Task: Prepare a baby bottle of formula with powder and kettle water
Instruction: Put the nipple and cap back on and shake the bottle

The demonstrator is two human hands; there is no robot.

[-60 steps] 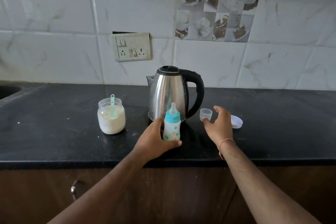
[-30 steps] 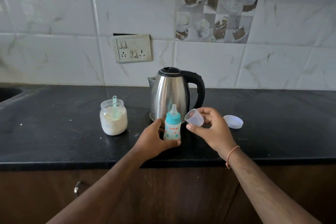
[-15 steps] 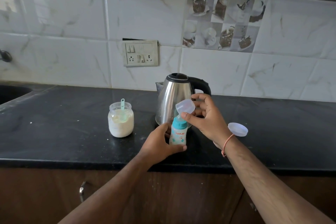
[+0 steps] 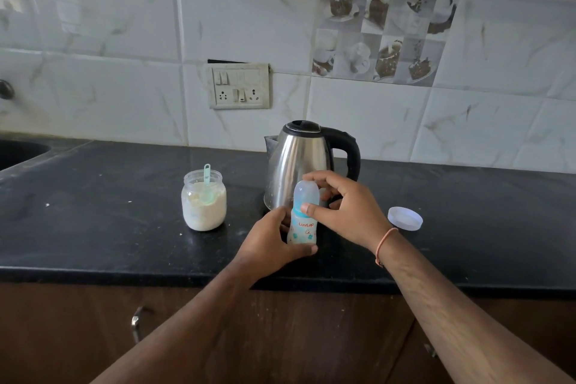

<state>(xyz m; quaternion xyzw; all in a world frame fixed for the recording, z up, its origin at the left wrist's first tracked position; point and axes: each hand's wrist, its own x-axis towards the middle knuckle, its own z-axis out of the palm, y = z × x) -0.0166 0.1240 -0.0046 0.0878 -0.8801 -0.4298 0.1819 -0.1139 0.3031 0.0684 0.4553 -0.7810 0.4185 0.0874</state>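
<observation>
A small baby bottle [image 4: 301,229] with a blue collar stands upright on the black counter [image 4: 93,227], just in front of the steel kettle [image 4: 299,162]. My left hand [image 4: 271,243] is wrapped around the bottle's lower body. A clear cap [image 4: 307,193] sits over the bottle's teat, and my right hand [image 4: 346,209] grips it from the right with thumb and fingers. A glass jar of white powder [image 4: 204,201] with a green scoop [image 4: 207,174] standing in it is to the left.
A white round lid [image 4: 405,217] lies flat on the counter to the right of my right wrist. A wall socket plate [image 4: 238,86] is on the tiles behind the kettle. A sink edge [image 4: 21,150] shows at the far left. Cabinet doors are below the counter.
My right hand picked the clear cap up from the counter, carried it left and lowered it over the bottle's teat. My left hand kept hold of the bottle.
</observation>
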